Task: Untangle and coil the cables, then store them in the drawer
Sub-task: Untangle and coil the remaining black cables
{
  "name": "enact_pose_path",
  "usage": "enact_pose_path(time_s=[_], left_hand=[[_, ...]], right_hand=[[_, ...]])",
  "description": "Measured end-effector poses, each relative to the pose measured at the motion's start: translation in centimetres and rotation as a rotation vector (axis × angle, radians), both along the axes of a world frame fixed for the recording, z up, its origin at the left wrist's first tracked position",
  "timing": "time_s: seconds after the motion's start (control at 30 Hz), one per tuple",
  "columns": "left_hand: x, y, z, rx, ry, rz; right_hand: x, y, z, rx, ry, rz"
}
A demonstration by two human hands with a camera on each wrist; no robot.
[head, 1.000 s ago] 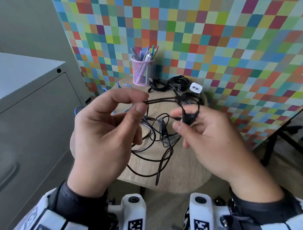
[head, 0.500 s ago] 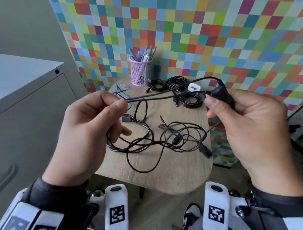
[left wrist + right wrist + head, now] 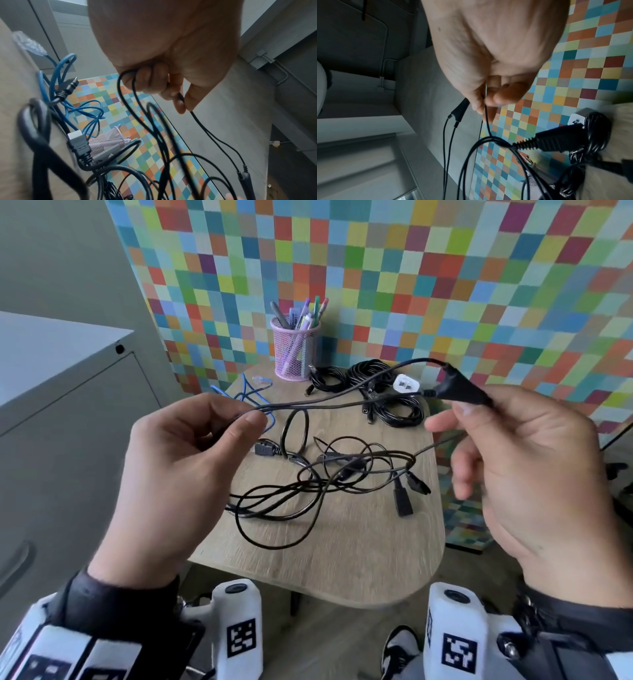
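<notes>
A thin black cable stretches doubled between my two hands above the table. My left hand pinches both strands between thumb and forefinger. My right hand grips the black splitter plug at the cable's end, and a further strand runs down from its fingers. More of the black cable lies in a tangled heap on the wooden table, with loose black connectors at its right side. Two coiled black cables lie at the back.
A blue network cable lies at the table's back left. A pink mesh pen cup stands at the back, a white adapter beside the coils. A grey cabinet stands to the left. A chequered coloured panel rises behind.
My hands have moved apart, the right one out to the right with the plug, drawing the doubled cable taut. The tangled heap has spread flatter on the table.
</notes>
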State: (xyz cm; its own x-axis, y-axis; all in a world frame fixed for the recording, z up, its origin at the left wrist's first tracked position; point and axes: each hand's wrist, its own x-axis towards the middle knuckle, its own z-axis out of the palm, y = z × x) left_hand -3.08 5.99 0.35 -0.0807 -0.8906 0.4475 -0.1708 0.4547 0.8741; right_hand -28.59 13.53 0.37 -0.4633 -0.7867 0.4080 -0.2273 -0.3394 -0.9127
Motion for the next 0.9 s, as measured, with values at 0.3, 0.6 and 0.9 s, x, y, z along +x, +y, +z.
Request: enact_pose_path(time_s=[0.3,0.6,0.9], left_hand=[[-1.5,0.8,-0.7,0.013,0.067,-0.257],[-3.1,1.3,-1.9,0.156,-0.08,-0.47],[-1.5,-0.1,-1.0,0.07,0.291,-0.051]], right_hand=[[1.8,-0.3,-1.4,0.148,0.117,0.319],[2.5,-0.4,0.2,-0.046,-0.227,0.246],[-2.4,1.0,0.8,0.106,0.083,0.253]])
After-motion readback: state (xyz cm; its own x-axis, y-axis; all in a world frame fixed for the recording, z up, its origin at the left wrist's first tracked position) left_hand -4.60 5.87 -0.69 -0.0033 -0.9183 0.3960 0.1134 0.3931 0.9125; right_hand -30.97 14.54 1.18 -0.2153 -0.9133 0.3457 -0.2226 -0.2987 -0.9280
